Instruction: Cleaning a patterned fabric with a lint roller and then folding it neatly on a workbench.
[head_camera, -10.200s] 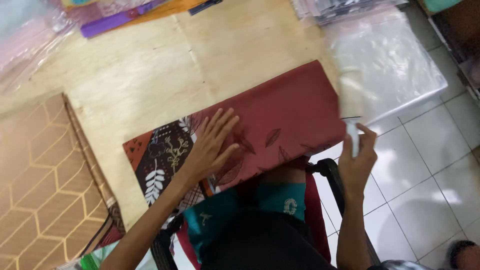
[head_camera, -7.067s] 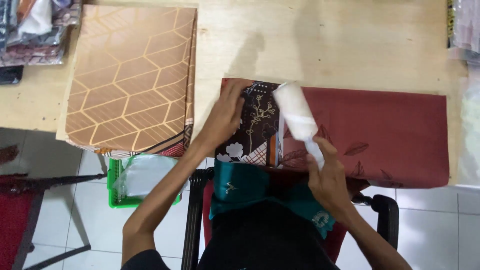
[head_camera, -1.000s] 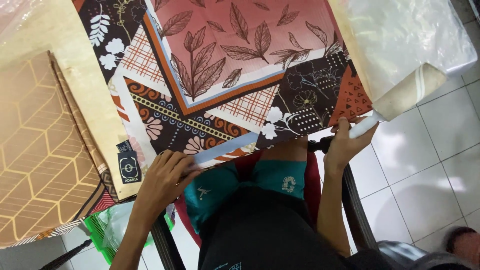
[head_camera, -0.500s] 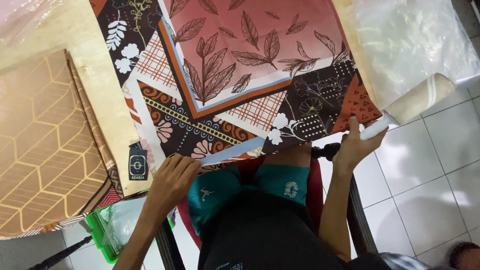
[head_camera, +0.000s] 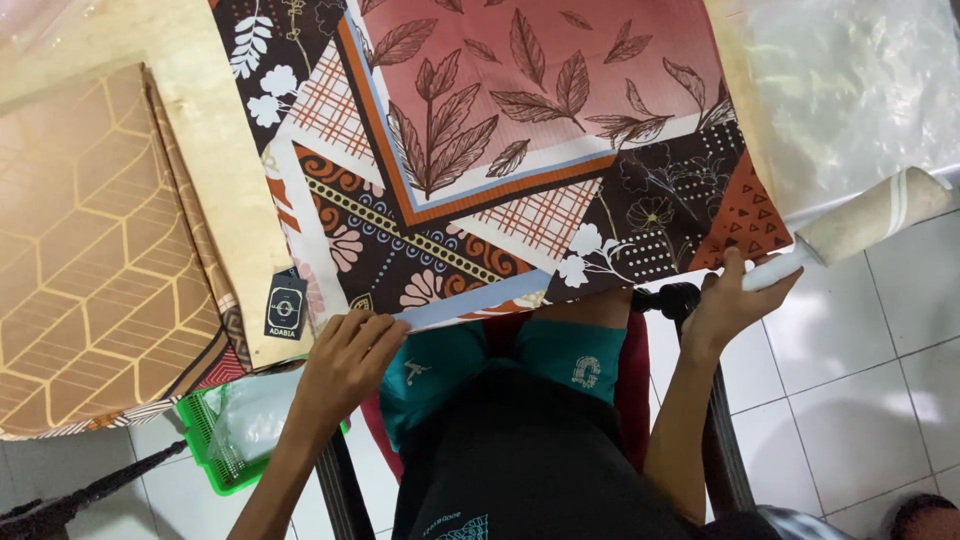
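A patterned scarf (head_camera: 500, 160) lies spread over the wooden table (head_camera: 210, 130), with brown leaves on a reddish centre and dark flowered borders. My left hand (head_camera: 345, 360) pinches its near edge at the lower left, by a small dark label (head_camera: 285, 306). My right hand (head_camera: 730, 305) grips both the scarf's lower right corner and the white handle of a lint roller (head_camera: 860, 225), whose roll points out to the right past the table edge.
A folded tan cloth with a gold hexagon pattern (head_camera: 90, 250) lies on the table at the left. Clear plastic bags (head_camera: 850, 90) are stacked at the right. A green basket (head_camera: 225, 440) stands on the tiled floor under the table. I sit on a chair.
The scarf, folded to its plain red side at first, now lies open with its pattern showing. Over the last second both hands stay on its near edge and the view has shifted slightly.
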